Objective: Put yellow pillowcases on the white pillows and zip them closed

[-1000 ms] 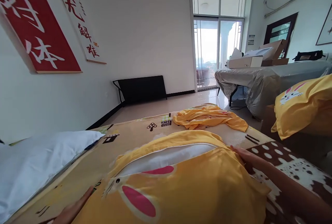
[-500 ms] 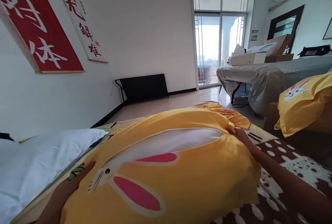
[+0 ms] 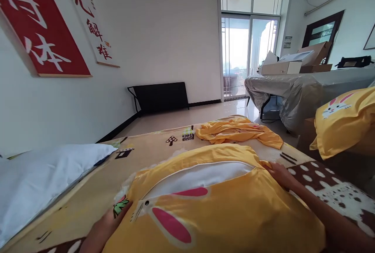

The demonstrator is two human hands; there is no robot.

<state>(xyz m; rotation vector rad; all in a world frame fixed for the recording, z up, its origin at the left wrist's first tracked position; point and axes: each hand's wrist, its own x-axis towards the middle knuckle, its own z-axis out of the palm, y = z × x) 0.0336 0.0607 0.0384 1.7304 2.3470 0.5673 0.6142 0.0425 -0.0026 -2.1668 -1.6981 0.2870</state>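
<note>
A yellow pillowcase (image 3: 234, 214) with a rabbit print lies in front of me. Through its long, gaping opening shows a white pillow (image 3: 202, 177). At the left side, my left hand (image 3: 109, 221) is closed on the case, thumb on top and its other fingers hidden beneath. My right hand (image 3: 278, 173) grips the bunched fabric by the right end of the opening. Just beyond lies a crumpled yellow cloth (image 3: 234, 130) on the patterned bed cover (image 3: 155, 153).
To the left lies another white pillow (image 3: 55, 182). A yellow rabbit-print pillow (image 3: 342, 122) rests at the right. Behind it, a plastic-covered table (image 3: 295, 89) carries boxes (image 3: 281, 67) and a black bag (image 3: 354, 61). A black folded panel (image 3: 161, 97) leans against the far wall.
Both hands have brought the covered pillow nearer to me and slightly right. More of the bed cover and the whole crumpled yellow cloth now show behind it.
</note>
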